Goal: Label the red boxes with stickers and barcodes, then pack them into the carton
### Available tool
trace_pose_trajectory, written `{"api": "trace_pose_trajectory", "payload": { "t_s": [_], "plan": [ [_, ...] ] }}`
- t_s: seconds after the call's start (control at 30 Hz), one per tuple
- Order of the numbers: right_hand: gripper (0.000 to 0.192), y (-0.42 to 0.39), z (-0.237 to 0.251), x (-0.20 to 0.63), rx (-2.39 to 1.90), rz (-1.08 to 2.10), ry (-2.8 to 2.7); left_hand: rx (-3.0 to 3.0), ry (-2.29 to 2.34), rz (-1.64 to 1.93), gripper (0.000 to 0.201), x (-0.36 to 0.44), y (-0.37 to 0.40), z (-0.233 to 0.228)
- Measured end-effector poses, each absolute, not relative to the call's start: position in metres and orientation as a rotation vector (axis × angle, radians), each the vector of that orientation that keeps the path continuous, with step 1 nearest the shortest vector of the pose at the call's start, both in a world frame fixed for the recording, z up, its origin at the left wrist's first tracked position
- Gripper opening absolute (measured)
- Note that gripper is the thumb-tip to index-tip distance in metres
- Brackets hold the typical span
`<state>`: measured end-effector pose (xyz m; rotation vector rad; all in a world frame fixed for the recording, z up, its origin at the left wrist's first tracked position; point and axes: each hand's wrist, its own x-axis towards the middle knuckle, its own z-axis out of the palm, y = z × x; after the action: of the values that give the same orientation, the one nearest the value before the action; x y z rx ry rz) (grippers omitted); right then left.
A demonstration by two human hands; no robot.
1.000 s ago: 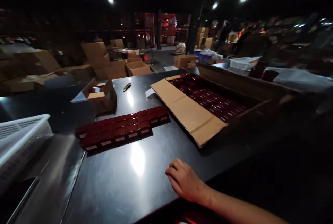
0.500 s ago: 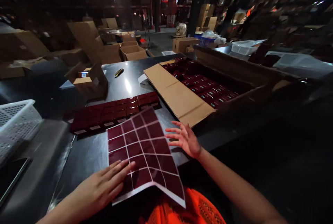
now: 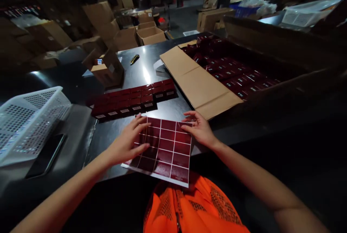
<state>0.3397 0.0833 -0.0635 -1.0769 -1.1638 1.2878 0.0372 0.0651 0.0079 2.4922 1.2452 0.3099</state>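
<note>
Your sheet looks like glossy paper; your bench is smooth, reflective metal, the small boxes shiny, the large carton matt cardboard, the basket plastic, your vest meshed cloth.

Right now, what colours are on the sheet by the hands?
The sheet is dark red with white grid lines; it shows in the head view.

Zipped orange vest with mesh panels

There are one left hand, one right hand, one label sheet, one phone and one orange vest.
</note>
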Motion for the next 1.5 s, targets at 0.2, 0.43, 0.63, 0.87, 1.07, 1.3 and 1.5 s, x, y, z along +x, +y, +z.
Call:
{"api": "trace_pose_trajectory", "payload": {
  "t_s": [0.2,0.43,0.63,0.87,1.07,1.3,1.5],
  "plan": [
    [0.041,0.078,-0.048,0.337,-1.017,1.253,-1.134,2.547,1.415,0.572,0.046,0.091,0.097,0.010],
    [0.040,0.053,-0.052,0.333,-0.997,0.952,-0.780,1.733,2.125,1.636,0.078,0.076,0.079,0.006],
    [0.033,-0.003,-0.082,0.277,-0.923,1.165,-0.567,0.884,1.292,1.157,0.061,0.070,0.083,-0.030],
    [0.058,0.008,-0.052,0.337,-0.966,0.512,-1.127,1.491,1.215,0.618,0.030,0.037,0.113,0.011],
    [0.030,0.079,-0.013,0.347,-1.054,0.669,-1.763,1.966,1.074,0.143,0.018,0.059,0.146,0.031],
    [0.046,0.106,-0.053,0.343,-1.274,1.022,-1.259,1.462,1.411,0.953,0.037,0.030,0.153,-0.010],
    [0.032,0.081,-0.056,0.355,-1.374,-0.011,-1.476,1.212,1.209,0.968,0.048,0.046,0.160,-0.041]
  ]
}}
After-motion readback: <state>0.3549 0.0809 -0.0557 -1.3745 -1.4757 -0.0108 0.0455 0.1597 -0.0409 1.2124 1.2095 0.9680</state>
